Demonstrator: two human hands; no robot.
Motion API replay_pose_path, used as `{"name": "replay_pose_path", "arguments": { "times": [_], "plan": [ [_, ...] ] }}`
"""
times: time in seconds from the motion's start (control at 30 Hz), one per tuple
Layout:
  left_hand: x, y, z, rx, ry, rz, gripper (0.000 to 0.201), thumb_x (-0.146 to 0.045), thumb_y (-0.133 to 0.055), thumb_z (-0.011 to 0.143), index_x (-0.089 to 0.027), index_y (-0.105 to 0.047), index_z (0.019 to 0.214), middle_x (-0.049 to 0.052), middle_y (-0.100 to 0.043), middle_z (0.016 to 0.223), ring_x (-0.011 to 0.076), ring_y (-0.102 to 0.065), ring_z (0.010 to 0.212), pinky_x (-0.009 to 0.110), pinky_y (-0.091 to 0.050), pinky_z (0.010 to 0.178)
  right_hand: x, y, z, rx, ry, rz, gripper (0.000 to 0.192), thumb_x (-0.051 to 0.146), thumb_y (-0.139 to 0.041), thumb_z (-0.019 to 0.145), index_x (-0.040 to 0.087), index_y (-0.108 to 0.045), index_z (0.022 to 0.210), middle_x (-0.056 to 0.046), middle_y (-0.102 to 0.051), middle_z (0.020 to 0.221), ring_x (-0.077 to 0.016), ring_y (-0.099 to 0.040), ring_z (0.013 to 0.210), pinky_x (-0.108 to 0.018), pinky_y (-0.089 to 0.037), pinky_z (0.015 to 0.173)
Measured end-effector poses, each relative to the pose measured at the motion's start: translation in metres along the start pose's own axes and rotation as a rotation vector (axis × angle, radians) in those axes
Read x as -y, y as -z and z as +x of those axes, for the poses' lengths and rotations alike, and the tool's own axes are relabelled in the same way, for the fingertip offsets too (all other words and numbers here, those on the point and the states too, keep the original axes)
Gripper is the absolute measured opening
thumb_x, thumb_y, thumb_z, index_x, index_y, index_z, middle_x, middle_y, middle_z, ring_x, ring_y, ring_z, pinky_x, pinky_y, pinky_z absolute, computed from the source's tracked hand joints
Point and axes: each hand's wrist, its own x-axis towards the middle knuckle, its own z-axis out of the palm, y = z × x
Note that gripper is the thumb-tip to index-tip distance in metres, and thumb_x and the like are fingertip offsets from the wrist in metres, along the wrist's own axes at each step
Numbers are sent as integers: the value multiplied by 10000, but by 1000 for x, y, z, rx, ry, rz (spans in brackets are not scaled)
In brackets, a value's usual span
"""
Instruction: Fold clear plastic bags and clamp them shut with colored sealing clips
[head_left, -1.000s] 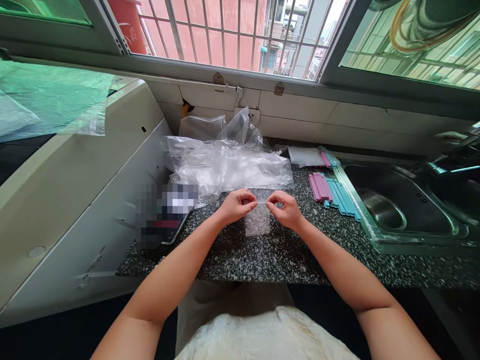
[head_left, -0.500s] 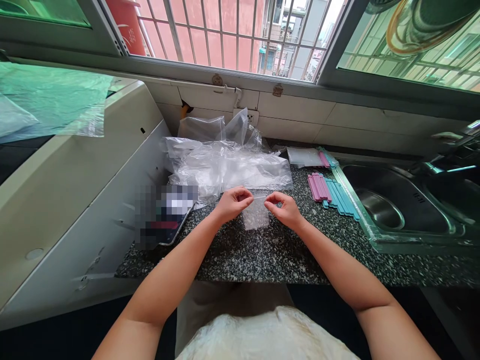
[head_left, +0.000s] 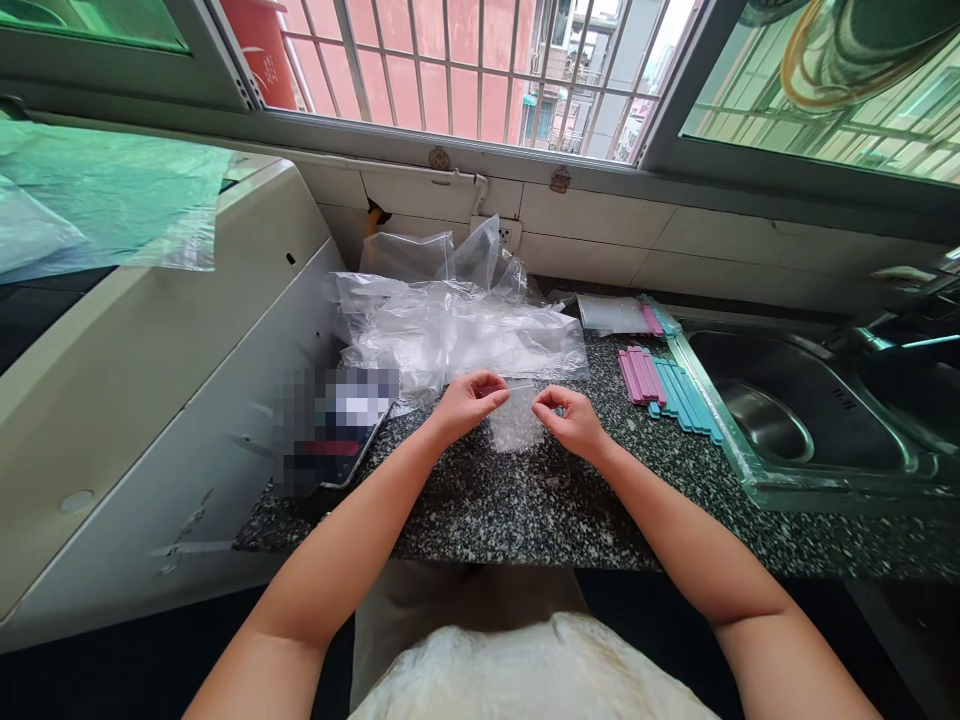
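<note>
While the big heap of clear plastic bags (head_left: 457, 330) and the pink and teal strips (head_left: 664, 385) sit untouched further back, only one small clear bag (head_left: 516, 425) is being worked, hanging just above the tabletop (head_left: 525, 510) with nothing visibly inside. The left hand (head_left: 469, 402) and right hand (head_left: 574, 420) each pinch a top corner, fingers nearly closed, so I'd say it's early days.

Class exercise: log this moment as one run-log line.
left hand: pinching small clear bag | right hand: pinching same bag | beside: pink and blue sticks
</note>
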Motion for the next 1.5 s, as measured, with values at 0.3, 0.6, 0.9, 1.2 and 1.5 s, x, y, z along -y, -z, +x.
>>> {"name": "replay_pose_path", "arguments": {
  "times": [0.3, 0.6, 0.9, 1.2, 1.5],
  "plan": [
    [3, 0, 1, -4, -10, 0, 265, -385, -673, 616, -137, -586, 651, -11, -547, 615, 94, -466, 599, 238, -375, 600, 1, 4, 1, -116, -82, 64, 162, 297, -521, 749, 175, -559, 649, 3, -563, 611, -111, -497, 581, -241, -423, 590],
    [0, -1, 0, -61, -18, 25, 248, -380, -652, 622, -147, -570, 620, -30, -503, 558, 81, -423, 541, 226, -360, 539, -6, -6, 0, -96, -111, 71, 148, 295, -547, 734, 171, -593, 669, -5, -613, 637, -115, -536, 594, -239, -439, 589],
    [4, 4, 3, -111, -86, 31, 213, -354, -624, 631, -152, -560, 625, -36, -484, 564, 76, -407, 534, 218, -353, 531, -21, 59, 21, -222, -272, -346, 184, 321, -545, 739, 173, -655, 741, -44, -682, 738, -160, -600, 680, -266, -445, 633],
    [-4, 0, -1, -53, -90, 35, 214, -365, -596, 631, -159, -538, 649, -37, -447, 565, 79, -371, 527, 222, -315, 517, -49, 133, -4, -229, -783, -941, 285, 328, -480, 792, 187, -676, 943, -104, -687, 974, -251, -615, 932, -304, -435, 708],
    [0, 0, 0, -32, -100, 62, 231, -382, -596, 632, -160, -534, 637, -30, -452, 557, 87, -381, 542, 221, -311, 526, -66, 134, -15, -173, -879, -989, 336, 396, -462, 793, 196, -668, 967, -110, -688, 976, -252, -627, 927, -301, -440, 682]
  ]
}}
